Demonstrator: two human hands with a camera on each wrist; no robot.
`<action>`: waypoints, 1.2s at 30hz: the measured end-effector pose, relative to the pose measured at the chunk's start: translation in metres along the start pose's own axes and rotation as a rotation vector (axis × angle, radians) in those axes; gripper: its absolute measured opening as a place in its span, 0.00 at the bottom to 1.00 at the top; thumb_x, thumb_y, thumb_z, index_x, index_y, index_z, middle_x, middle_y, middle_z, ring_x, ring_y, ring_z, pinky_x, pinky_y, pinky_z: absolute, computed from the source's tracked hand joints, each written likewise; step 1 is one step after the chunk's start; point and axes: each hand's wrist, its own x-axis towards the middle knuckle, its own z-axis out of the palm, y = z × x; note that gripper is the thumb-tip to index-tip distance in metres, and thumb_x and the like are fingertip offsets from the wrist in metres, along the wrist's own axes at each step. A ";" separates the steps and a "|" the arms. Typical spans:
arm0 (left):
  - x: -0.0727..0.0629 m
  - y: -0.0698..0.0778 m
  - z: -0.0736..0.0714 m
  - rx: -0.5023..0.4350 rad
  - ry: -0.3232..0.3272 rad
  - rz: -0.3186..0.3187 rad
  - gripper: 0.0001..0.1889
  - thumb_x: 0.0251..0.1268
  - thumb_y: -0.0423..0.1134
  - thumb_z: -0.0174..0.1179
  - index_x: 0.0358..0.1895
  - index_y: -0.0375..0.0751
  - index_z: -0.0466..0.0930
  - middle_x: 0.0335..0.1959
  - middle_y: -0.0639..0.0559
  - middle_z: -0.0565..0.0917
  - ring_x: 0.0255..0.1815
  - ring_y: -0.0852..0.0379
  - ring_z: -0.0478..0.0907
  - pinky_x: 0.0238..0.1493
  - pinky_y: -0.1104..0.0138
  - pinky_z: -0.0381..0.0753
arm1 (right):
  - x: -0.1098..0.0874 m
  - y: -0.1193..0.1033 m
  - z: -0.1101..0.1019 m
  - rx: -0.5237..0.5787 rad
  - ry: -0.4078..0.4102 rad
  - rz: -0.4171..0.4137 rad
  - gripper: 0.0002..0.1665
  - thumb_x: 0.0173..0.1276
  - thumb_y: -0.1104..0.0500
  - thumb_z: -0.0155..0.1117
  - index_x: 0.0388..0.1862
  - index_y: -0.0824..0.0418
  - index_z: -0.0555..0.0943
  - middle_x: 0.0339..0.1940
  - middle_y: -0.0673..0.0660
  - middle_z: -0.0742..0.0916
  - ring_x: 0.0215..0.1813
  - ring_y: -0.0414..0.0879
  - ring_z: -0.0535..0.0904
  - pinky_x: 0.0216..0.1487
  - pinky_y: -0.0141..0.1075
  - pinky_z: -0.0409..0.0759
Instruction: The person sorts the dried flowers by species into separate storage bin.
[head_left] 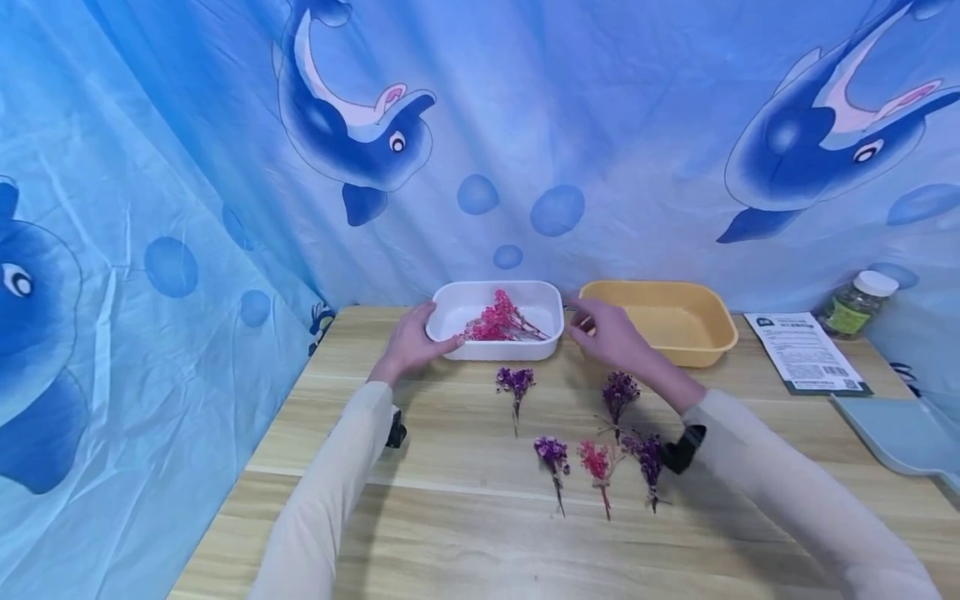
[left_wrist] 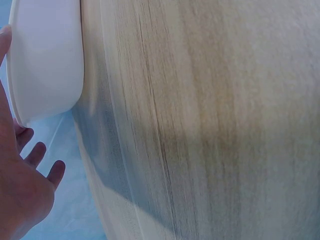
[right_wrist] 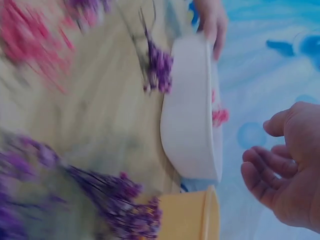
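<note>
Pink dried flowers (head_left: 501,321) lie inside a white plastic basin (head_left: 504,353) at the back of the table. My left hand (head_left: 415,340) holds the basin's left front corner, the thumb at the front rim and the fingers around the left end. Over the gap between this basin and a yellow basin (head_left: 712,342), my right hand (head_left: 606,332) hovers with loosely bent fingers and nothing in them. In the right wrist view that hand (right_wrist: 290,170) is apart from both basins. Several purple dried flower bunches (head_left: 515,383) and one pink bunch (head_left: 596,460) lie in front.
Right of the yellow basin lies a printed card (head_left: 806,354), with a white-lidded jar (head_left: 857,304) behind it. A grey-blue dustpan-like tray (head_left: 900,429) sits at the right edge. A blue dolphin-print curtain (head_left: 480,125) hangs behind the wooden table (head_left: 450,533).
</note>
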 end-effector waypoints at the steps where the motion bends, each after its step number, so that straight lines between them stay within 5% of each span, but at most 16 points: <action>1: 0.001 0.000 -0.001 -0.002 0.002 -0.002 0.55 0.52 0.64 0.70 0.77 0.34 0.58 0.77 0.37 0.59 0.76 0.38 0.55 0.73 0.44 0.55 | -0.009 -0.002 -0.001 0.013 0.010 0.012 0.27 0.69 0.67 0.64 0.65 0.74 0.72 0.42 0.66 0.86 0.41 0.57 0.84 0.43 0.47 0.86; 11: 0.006 0.003 -0.007 0.004 0.018 0.011 0.55 0.52 0.64 0.70 0.77 0.34 0.58 0.77 0.37 0.59 0.76 0.37 0.55 0.73 0.44 0.55 | -0.098 -0.029 0.003 0.081 0.111 0.079 0.26 0.61 0.72 0.70 0.58 0.75 0.76 0.35 0.59 0.88 0.31 0.46 0.84 0.30 0.34 0.85; 17: 0.004 0.001 -0.007 0.012 0.009 0.003 0.55 0.53 0.64 0.70 0.76 0.32 0.58 0.77 0.36 0.59 0.76 0.37 0.54 0.73 0.42 0.55 | -0.137 -0.046 0.017 0.170 0.099 0.205 0.30 0.59 0.73 0.71 0.61 0.74 0.74 0.35 0.58 0.87 0.26 0.45 0.83 0.22 0.31 0.82; 28: 0.002 -0.001 -0.002 0.006 0.005 0.000 0.55 0.52 0.64 0.70 0.76 0.33 0.58 0.77 0.37 0.59 0.75 0.37 0.56 0.73 0.42 0.55 | -0.174 -0.054 0.047 0.195 0.104 0.355 0.42 0.55 0.72 0.75 0.68 0.72 0.69 0.31 0.55 0.85 0.21 0.40 0.80 0.20 0.30 0.81; 36: 0.000 0.000 0.001 0.012 0.004 0.001 0.55 0.53 0.65 0.69 0.76 0.33 0.58 0.77 0.37 0.60 0.75 0.37 0.56 0.73 0.43 0.56 | -0.183 -0.054 0.059 0.116 0.104 0.344 0.44 0.54 0.69 0.77 0.68 0.75 0.68 0.26 0.51 0.82 0.21 0.35 0.76 0.20 0.27 0.79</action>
